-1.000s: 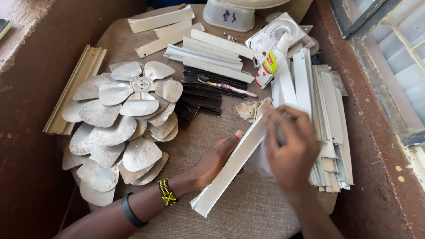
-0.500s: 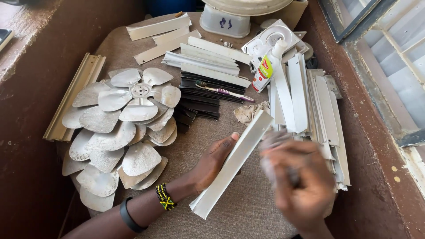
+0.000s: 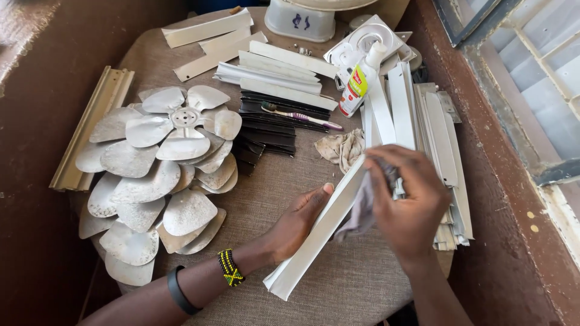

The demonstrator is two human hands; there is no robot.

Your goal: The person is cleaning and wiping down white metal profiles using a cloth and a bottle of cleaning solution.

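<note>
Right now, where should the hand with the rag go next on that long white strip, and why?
Probably slide the rag down the white strip toward its near end. The right hand presses the rag against the strip's upper part, while the left hand steadies the middle from below. The lower stretch by the wrist shows no rag on it yet, so it likely comes next.

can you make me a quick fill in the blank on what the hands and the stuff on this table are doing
1. The left hand steadies a long white ____ from below.
2. The right hand presses a grey ____ against the strip.
3. A toothbrush lies across a stack of ____ slats.
4. The metal fan blades are piled on the person's ____ side.

Missing words: strip; cloth; black; left
</note>
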